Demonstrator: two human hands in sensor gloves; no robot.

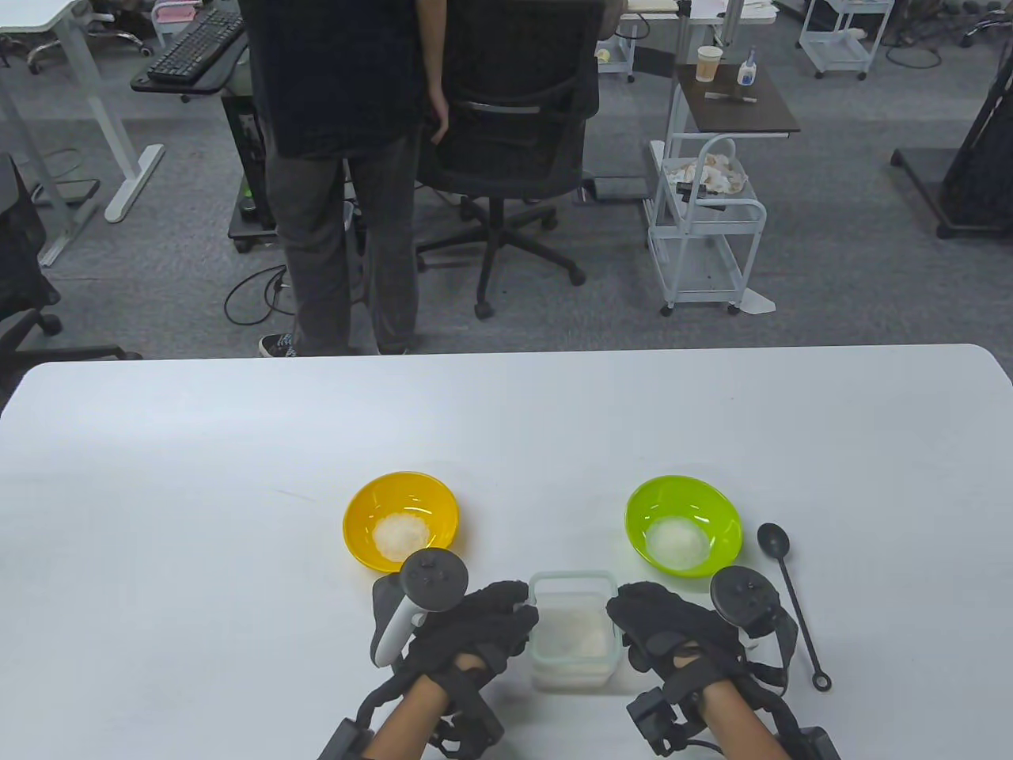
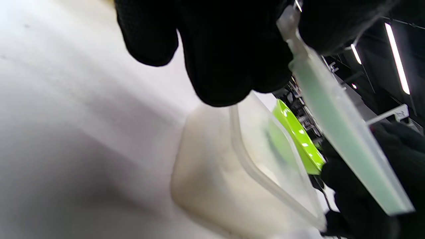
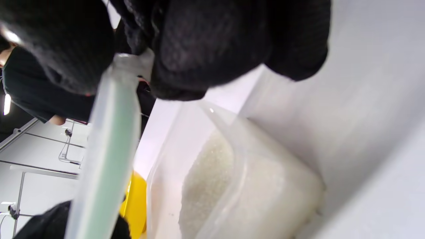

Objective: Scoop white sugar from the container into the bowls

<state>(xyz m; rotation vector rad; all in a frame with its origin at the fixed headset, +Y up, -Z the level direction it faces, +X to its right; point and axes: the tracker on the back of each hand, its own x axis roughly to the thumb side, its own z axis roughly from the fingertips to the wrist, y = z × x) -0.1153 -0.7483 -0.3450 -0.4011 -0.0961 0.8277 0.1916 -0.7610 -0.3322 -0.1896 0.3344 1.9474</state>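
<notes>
A clear square sugar container (image 1: 573, 653) stands on the table between my hands, white sugar (image 3: 212, 179) inside it. Its translucent lid (image 1: 571, 580) with a green seal hovers just above the rim, tilted in the wrist views. My left hand (image 1: 510, 613) pinches the lid's (image 2: 345, 139) left edge and my right hand (image 1: 629, 611) pinches the lid's (image 3: 106, 159) right edge. A yellow bowl (image 1: 401, 521) at the left and a green bowl (image 1: 684, 525) at the right each hold a small heap of sugar. A black spoon (image 1: 794, 606) lies on the table right of my right hand.
The white table (image 1: 198, 491) stretches wide around the bowls. Beyond its far edge a person (image 1: 340, 158) stands beside an office chair (image 1: 514, 142), with a white cart (image 1: 704, 229) further right.
</notes>
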